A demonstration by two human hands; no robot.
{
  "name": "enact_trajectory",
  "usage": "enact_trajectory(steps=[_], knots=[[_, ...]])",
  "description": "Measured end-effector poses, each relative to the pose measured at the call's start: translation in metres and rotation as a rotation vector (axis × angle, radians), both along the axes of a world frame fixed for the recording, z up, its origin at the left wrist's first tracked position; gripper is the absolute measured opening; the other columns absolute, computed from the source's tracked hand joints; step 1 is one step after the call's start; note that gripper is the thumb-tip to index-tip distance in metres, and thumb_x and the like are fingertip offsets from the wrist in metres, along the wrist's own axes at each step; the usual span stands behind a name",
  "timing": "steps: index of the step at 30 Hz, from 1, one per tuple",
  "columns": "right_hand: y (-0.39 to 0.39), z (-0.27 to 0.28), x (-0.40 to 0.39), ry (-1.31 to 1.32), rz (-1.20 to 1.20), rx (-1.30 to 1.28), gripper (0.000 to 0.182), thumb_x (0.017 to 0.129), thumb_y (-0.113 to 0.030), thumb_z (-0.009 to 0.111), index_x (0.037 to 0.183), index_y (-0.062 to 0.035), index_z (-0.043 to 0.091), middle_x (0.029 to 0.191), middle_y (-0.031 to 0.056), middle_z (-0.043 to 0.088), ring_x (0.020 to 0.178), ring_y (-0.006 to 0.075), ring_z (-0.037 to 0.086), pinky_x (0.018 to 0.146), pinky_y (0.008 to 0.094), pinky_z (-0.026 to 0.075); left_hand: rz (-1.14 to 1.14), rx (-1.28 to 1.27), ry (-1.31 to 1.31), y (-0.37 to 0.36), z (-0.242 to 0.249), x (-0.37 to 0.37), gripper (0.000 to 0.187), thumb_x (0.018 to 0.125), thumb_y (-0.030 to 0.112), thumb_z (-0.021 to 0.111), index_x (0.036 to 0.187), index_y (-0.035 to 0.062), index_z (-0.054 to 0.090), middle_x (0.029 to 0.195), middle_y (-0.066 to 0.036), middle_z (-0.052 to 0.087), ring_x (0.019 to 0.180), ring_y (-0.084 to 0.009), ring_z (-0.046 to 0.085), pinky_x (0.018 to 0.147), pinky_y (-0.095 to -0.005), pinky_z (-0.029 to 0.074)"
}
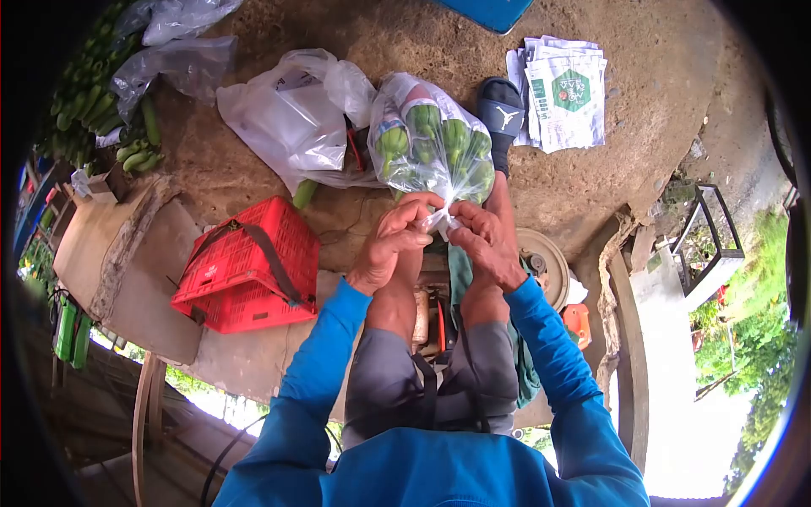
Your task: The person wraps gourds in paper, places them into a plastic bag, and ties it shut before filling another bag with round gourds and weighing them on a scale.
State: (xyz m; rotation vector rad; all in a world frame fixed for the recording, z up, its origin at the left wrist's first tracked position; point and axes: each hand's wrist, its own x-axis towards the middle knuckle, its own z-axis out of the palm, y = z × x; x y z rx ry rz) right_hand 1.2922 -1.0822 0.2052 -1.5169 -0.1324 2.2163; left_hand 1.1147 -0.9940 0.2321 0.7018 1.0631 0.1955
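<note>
A clear plastic bag [435,139] of green vegetables rests on the ground in front of my feet, its gathered neck drawn toward me. The vegetables [425,121] show their stem ends through the plastic. My left hand [395,241] pinches the twisted neck from the left, thumb and fingers closed on it. From the right, my right hand [481,241] grips the same neck with bent fingers. Both hands are close together above my lower legs. Whether a tie is wrapped round the neck is hidden by my fingers.
Left of the bag lies another translucent plastic bag [296,114]. A red plastic crate [249,266] with a dark strap sits at my left. Long green vegetables [97,110] are heaped at the far left. Printed sheets [570,93] lie beside my sandal [500,110], and a blue container [490,10] is ahead.
</note>
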Motion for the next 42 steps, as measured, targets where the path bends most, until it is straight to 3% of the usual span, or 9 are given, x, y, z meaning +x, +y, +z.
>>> enact_trajectory(steps=[3,5,9,11,14,23,32,37,42], knots=[[0.011,0.009,0.011,0.056,-0.079,-0.023,0.038,0.076,-0.019,0.061,0.111,-0.0032,0.057,0.093,0.0048,0.057,0.089,0.0145,0.052,0.083,0.0286,0.040,0.258,-0.540,-0.244,0.005,-0.001,0.007,0.023,0.083,0.028,0.055,0.084,0.0043,0.057,0.072,0.005,0.040,0.070,-0.0073,0.043,0.061,-0.0247,0.032],[0.024,0.011,0.020,-0.113,0.285,0.069,0.038,0.074,-0.023,0.062,0.109,-0.0066,0.060,0.090,0.0086,0.058,0.094,0.0230,0.052,0.090,0.0352,0.037,-0.086,-0.492,-0.032,0.011,-0.017,0.005,0.024,0.083,0.025,0.054,0.082,0.0017,0.057,0.070,0.004,0.038,0.068,-0.0093,0.046,0.059,-0.0276,0.035],[-0.003,-0.041,0.022,-0.380,0.564,0.601,0.031,0.076,-0.027,0.060,0.102,-0.0105,0.064,0.089,0.0141,0.061,0.105,0.0348,0.047,0.101,0.0446,0.029,-0.642,0.401,-0.141,0.010,-0.054,0.008,0.022,0.082,0.020,0.052,0.071,0.0020,0.047,0.066,-0.010,0.046,0.060,-0.0264,0.047,0.057,-0.0346,0.038],[-0.013,-0.064,0.026,-0.664,0.578,0.899,0.027,0.079,-0.033,0.061,0.096,-0.0117,0.065,0.085,0.0179,0.066,0.068,0.0326,0.054,0.076,0.0402,0.039,-0.717,0.438,-0.069,0.022,-0.052,0.000,0.019,0.082,0.016,0.051,0.072,0.0003,0.048,0.070,-0.016,0.046,0.064,-0.0345,0.048,0.061,-0.0401,0.040],[-0.012,-0.083,0.038,-0.557,0.630,0.818,0.027,0.082,-0.038,0.059,0.090,-0.0132,0.066,0.081,0.0141,0.067,0.069,0.0329,0.060,0.077,0.0405,0.038,-0.901,0.492,0.122,0.033,-0.054,-0.019,0.018,0.079,0.018,0.052,0.070,0.0035,0.051,0.072,-0.014,0.053,0.072,-0.0360,0.057,0.061,-0.0458,0.043],[0.014,-0.033,0.048,-0.560,0.742,0.868,0.026,0.087,-0.035,0.058,0.082,-0.0097,0.063,0.066,0.0144,0.061,0.064,0.0342,0.057,0.074,0.0404,0.040,-0.683,0.346,0.056,0.031,-0.011,-0.015,0.019,0.080,0.017,0.052,0.072,0.0003,0.046,0.069,-0.015,0.046,0.065,-0.0365,0.049,0.059,-0.0440,0.038],[0.018,-0.099,0.052,-0.509,0.809,0.817,0.034,0.093,-0.039,0.055,0.088,-0.0054,0.059,0.068,0.0196,0.062,0.068,0.0407,0.062,0.064,0.0497,0.049,-0.761,0.472,0.129,0.024,-0.075,-0.054,0.013,0.083,0.012,0.054,0.077,0.0010,0.051,0.069,-0.015,0.047,0.067,-0.0330,0.048,0.062,-0.0391,0.040],[0.028,-0.062,0.047,-0.629,0.604,0.778,0.041,0.088,-0.040,0.063,0.111,-0.0064,0.055,0.098,0.0189,0.059,0.090,0.0376,0.060,0.074,0.0453,0.049,-0.485,0.410,0.124,0.021,-0.038,-0.031,0.022,0.085,0.018,0.053,0.072,0.0014,0.046,0.072,-0.016,0.049,0.066,-0.0354,0.052,0.061,-0.0428,0.040],[0.031,-0.030,0.008,-0.740,0.982,0.796,0.075,0.072,-0.043,0.070,0.137,-0.0148,0.045,0.113,0.0121,0.053,0.104,0.0298,0.050,0.089,0.0438,0.036,-0.450,0.419,0.157,0.015,-0.010,0.010,0.019,0.088,0.018,0.054,0.081,0.0005,0.052,0.077,-0.016,0.053,0.072,-0.0331,0.055,0.064,-0.0404,0.043]])
